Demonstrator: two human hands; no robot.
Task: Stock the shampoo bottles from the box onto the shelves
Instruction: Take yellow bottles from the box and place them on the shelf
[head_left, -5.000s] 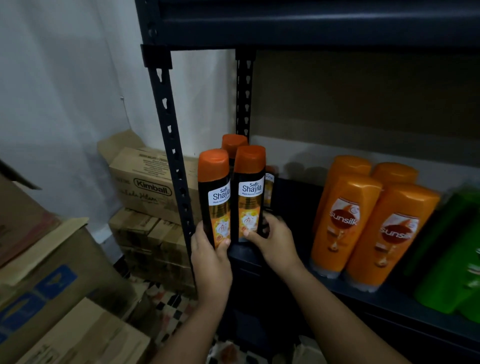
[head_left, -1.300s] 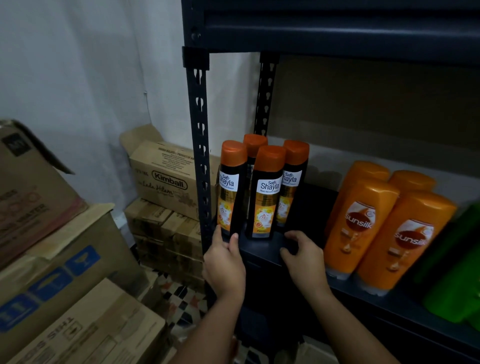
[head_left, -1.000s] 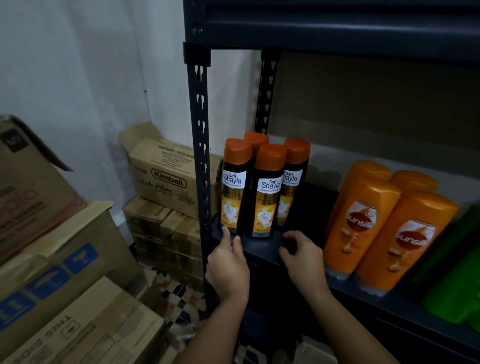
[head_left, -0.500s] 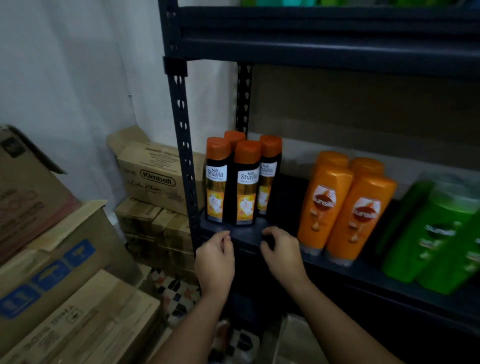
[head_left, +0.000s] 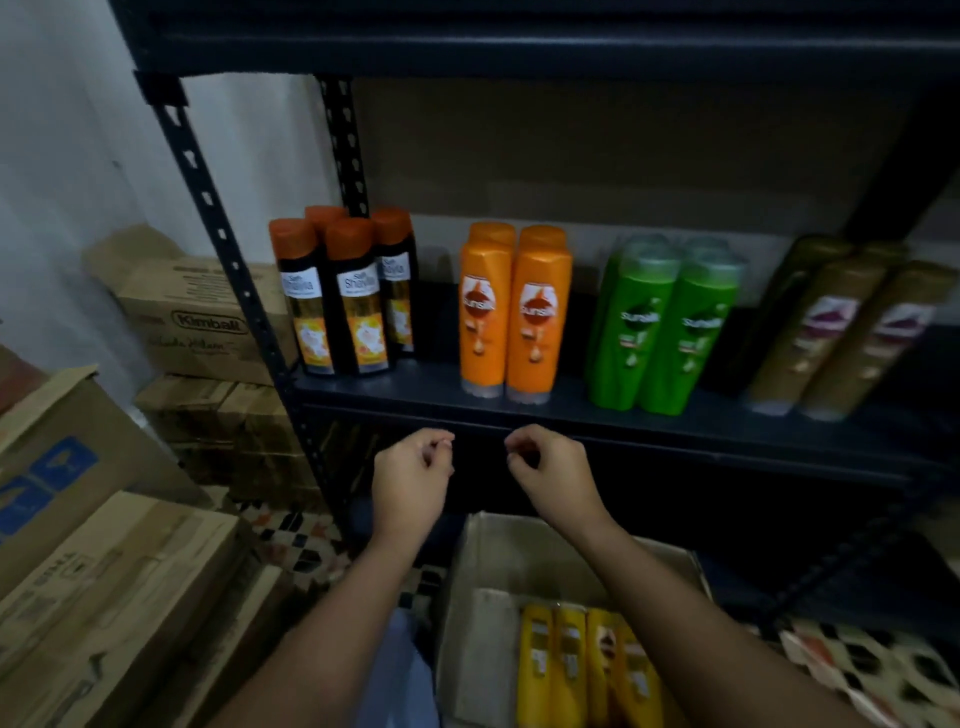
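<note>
A: Both hands are hovering empty just below the shelf (head_left: 519, 410) edge: left hand (head_left: 410, 475) and right hand (head_left: 553, 475), fingers loosely curled, holding nothing.

B: And the stock?

A: The yellow bottles (head_left: 582, 670) are lying in the box (head_left: 483, 613), straight beneath the hands, nearer the person than the shelf.

B: Lying how?

A: Side by side, long axes running away from the shelf. They're sitting more under the right arm, so I'm judging that hand nearer.
</note>
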